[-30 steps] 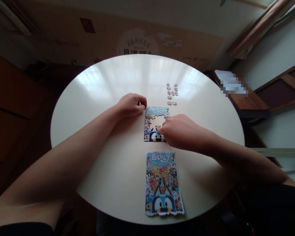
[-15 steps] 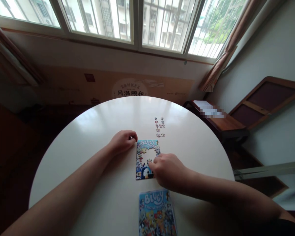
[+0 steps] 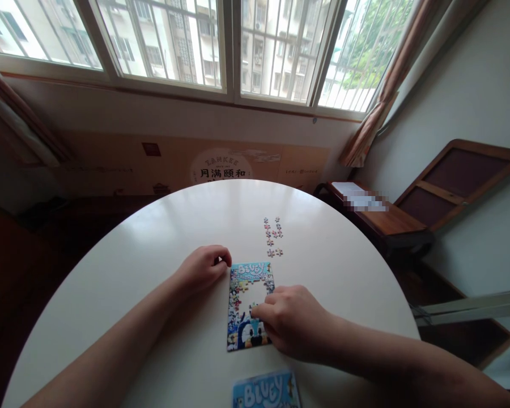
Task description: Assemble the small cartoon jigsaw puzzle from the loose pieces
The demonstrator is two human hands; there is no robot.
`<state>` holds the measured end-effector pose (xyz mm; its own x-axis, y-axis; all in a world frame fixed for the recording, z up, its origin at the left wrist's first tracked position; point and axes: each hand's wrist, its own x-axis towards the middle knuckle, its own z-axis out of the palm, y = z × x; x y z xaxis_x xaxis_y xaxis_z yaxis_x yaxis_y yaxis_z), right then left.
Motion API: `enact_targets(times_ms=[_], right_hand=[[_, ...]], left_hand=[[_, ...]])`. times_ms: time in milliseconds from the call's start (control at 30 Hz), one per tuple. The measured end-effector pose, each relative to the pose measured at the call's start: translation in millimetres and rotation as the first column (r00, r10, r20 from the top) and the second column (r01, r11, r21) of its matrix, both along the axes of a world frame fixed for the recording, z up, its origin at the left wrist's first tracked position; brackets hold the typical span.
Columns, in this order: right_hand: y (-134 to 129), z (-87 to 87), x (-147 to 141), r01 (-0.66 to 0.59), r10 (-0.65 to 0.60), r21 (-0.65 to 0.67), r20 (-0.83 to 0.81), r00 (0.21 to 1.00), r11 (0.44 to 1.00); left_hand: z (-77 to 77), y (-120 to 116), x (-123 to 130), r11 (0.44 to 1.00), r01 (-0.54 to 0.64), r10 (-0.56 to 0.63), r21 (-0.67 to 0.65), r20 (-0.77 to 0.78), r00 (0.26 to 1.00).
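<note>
A jigsaw puzzle (image 3: 238,275) with a blue "Bluey" top lies on the white round table, with a pale gap in its middle. My right hand (image 3: 295,320) is over the puzzle's right side, fingers pressed together at the lower edge of the gap; what its fingertips hold, if anything, is hidden. My left hand (image 3: 204,266) rests at the puzzle's top left corner, its fingers curled and closed, with nothing visible in them. Loose puzzle pieces (image 3: 270,242) lie in rough columns beyond the puzzle.
A "Bluey" picture sheet (image 3: 266,391) lies near the bottom of the view, partly cut off. The white table (image 3: 153,226) has a curved far edge. Behind it are a window and curtains; a wooden bench (image 3: 391,218) with papers is at the right.
The view has tilted up, so the table and puzzle appear lower and the picture sheet is more cut off. My right fingertips have shifted slightly at the gap's lower edge.
</note>
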<state>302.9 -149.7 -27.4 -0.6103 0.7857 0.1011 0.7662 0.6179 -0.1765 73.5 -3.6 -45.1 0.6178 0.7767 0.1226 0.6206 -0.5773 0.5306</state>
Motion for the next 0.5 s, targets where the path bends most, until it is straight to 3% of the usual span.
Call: enact_targets(times_ms=[133, 267, 433, 500], right_hand=[[18, 6.9, 19, 0.138, -0.134, 0.017, -0.153, 0.979, 0.990], [51, 5.3, 54, 0.349, -0.318, 0.039, -0.326, 0.890, 0.936], [95, -20.6, 87, 0.525, -0.412, 0.135, -0.469, 0.781, 0.840], [107, -34.2, 91, 0.526, -0.417, 0.125, -0.470, 0.778, 0.841]], left_hand=[[-0.3, 0, -2, 1.000, -0.014, 0.014, -0.015, 0.007, 1.000], [-0.5, 0, -3, 1.000, -0.014, 0.014, -0.022, 0.012, 1.000], [0.0, 0, -2, 0.999, -0.026, 0.026, -0.034, 0.017, 1.000], [-0.3, -1, -1, 0.999, -0.037, 0.037, -0.028, 0.011, 0.999]])
